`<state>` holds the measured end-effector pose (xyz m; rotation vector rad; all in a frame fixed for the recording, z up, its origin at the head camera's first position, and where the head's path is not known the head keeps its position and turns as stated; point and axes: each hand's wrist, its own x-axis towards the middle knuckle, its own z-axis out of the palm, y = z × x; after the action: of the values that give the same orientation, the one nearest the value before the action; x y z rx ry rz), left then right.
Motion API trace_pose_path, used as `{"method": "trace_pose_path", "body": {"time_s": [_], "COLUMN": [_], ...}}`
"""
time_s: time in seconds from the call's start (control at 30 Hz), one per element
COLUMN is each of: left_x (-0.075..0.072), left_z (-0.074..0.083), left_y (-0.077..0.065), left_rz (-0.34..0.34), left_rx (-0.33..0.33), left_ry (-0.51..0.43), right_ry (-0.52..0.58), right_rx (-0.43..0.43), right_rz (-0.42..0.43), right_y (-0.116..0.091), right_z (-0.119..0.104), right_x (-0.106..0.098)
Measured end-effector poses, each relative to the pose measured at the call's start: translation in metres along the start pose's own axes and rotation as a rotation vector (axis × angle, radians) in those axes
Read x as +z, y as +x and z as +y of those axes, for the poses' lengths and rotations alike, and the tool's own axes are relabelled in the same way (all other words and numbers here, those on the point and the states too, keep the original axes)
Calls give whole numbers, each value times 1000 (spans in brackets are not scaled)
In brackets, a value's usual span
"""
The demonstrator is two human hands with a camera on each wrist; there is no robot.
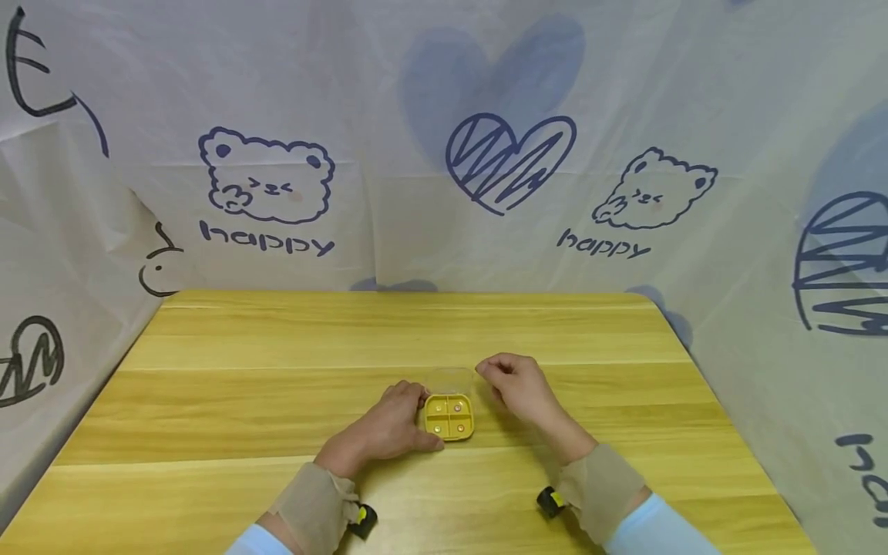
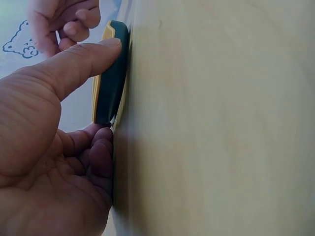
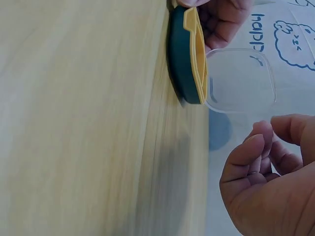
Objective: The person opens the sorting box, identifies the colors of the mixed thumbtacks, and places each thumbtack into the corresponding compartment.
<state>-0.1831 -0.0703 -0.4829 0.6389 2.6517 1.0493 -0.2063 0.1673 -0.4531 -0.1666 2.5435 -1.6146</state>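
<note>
A small yellow and dark green pill box (image 1: pixel 449 417) sits on the table, divided into compartments with a small round piece in each. Its clear lid (image 3: pixel 241 81) is raised at the far side. My left hand (image 1: pixel 395 424) grips the box from the left, thumb (image 2: pixel 93 59) along the near side and fingers at the far side. Just right of the lid, my right hand (image 1: pixel 519 385) has loosely curled fingers. In the right wrist view its thumb tip (image 3: pixel 283 123) is close to the index finger, nothing visible between them, apart from the lid.
The wooden table (image 1: pixel 243 385) reaches back to a white cloth (image 1: pixel 388 223) with drawn bears, hearts and lettering. More cloth hangs at both sides. A strap with a small black device (image 1: pixel 551 502) is on the right wrist, and a similar device (image 1: pixel 363 521) on the left.
</note>
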Motion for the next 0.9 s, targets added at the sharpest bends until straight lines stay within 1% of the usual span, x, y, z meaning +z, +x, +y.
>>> {"method": "trace_pose_path", "body": {"time_s": [0.1,0.33,0.5,0.73,0.9], "left_x": [0,0,1,0,0], "left_z": [0,-1,-2,-1,-1], "left_y": [0,1,1,0,0], "left_rz": [3,-1,-4,-5,-14], "left_rx": [3,0,-1,-7,-23], "left_ry": [7,15,20,17,8], "right_ry": [48,93,100,104,82], "right_rx": [22,40,55,25,34], "right_rz": [1,-12,-32,-65,-122], "right_y": [2,3,0,-2,-3], "right_z": [-1,-1,-3,4,6], "right_x": [4,10,9,7,5]}}
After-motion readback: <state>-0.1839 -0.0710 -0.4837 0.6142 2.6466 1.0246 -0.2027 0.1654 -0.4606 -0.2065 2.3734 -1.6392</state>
